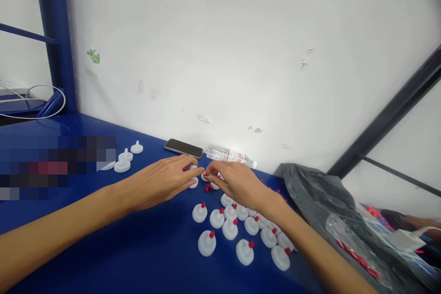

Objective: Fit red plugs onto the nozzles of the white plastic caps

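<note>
My left hand [165, 177] reaches over the table with its fingers stretched and slightly apart, beside a white nozzle lid [193, 183] with no visible grip on it. Thumb and forefinger of my right hand [237, 181] pinch a small red cap [206, 175], just over another white lid that they partly hide. Loose red caps [208, 188] lie below the fingertips. Several white lids with red caps on their nozzles [207, 243] stand on the blue table [148, 243], many partly behind my right forearm.
White lids with bare nozzles [126, 155] stand at the left. A phone [183, 148] and a clear plastic bottle [229, 154] lie along the wall. At the right are a dark grey bag [310, 197], a clear bag of red pieces [358, 257] and part of another person's arm [420, 223].
</note>
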The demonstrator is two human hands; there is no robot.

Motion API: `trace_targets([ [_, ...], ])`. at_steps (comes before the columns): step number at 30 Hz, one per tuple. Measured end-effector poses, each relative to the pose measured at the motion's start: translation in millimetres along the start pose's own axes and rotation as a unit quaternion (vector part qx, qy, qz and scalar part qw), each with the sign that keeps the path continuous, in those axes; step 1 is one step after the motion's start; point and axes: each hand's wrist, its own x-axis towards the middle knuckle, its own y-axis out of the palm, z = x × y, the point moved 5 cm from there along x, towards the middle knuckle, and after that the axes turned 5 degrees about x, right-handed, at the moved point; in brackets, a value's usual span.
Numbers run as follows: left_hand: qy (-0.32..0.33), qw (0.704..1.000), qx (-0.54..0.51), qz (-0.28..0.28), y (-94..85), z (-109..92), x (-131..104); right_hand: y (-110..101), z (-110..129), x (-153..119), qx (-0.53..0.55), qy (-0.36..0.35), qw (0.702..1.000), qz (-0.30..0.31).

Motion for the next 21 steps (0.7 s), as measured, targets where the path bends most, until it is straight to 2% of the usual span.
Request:
trace_targets([
  [8,-0.036,0.998,-0.057,0.009,0.2,3,-1,-2,-2,1,-0.006,0.001,1.0,-0.018],
  [15,-0.118,0.982,-0.149,0.003,-3.1,6,-1,-5,0,0,0.031,-0.014,0.999,-0.039],
  [18,-0.156,0.971,-0.181,-0.022,-8.8,7,1,-9,4,0,0.061,-0.019,0.996,-0.054],
  [21,-0.197,0.952,-0.221,-0.073,-16.5,7,2,-14,6,-1,0.1,-0.019,0.992,-0.076],
])
